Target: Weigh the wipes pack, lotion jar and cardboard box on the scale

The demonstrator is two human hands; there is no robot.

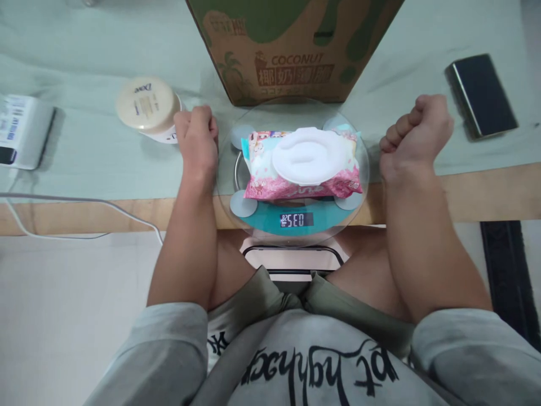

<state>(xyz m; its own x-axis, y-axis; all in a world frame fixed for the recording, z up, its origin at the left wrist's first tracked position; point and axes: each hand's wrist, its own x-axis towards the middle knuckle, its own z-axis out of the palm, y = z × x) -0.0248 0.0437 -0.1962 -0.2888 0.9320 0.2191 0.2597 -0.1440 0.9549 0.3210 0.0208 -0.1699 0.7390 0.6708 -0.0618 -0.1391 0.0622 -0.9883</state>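
A round glass scale (pixel 359 169) sits at the table's front edge, its display (pixel 297 220) lit with digits. On it lies a pink wet-wipes pack (pixel 302 163) with a white lid. My left hand (pixel 196 138) rests as a fist on the table just left of the scale, holding nothing. To the scale's right, my right hand (pixel 416 141) is also curled into a fist, empty and clear of the glass.
A cardboard box (pixel 291 51) marked COCONUT stands right behind the scale. A cream Dove jar (pixel 147 105) sits left of my left hand. A white device (pixel 23 129) with a cable (pixel 84 200) lies far left; a dark phone (pixel 482 95) lies far right.
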